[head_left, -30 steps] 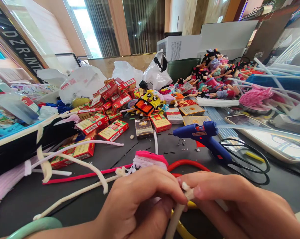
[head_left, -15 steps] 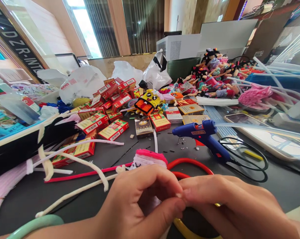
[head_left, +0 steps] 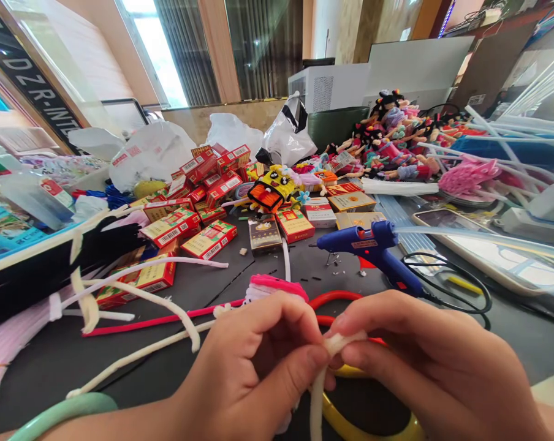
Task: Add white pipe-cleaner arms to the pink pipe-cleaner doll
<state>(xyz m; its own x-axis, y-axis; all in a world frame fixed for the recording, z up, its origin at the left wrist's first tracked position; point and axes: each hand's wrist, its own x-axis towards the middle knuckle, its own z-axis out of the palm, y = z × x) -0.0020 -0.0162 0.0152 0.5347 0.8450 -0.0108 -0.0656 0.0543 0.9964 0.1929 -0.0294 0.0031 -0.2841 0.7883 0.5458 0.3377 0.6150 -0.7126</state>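
Between the fingertips of my left hand and my right hand is a cream chenille stem. It is bent where the fingers pinch it: a short end points right into my right fingers, and the longer part hangs down past my left thumb. Behind my left hand lies a pink and white chenille piece, partly covered by the hand. Red and yellow looped handles lie beneath and behind my hands, mostly hidden. A bright pink stem and a loose cream stem lie left of my hands.
A blue glue gun with a black cord lies at right, beside a phone-like tray. Cigarette boxes are heaped at centre left around a yellow chenille figure. Behind are plastic bags and a pile of dolls.
My right hand has shifted right and up, opening a gap from my left fingers. The bent cream stem now shows between them and hanging below; before, only its tip was visible.
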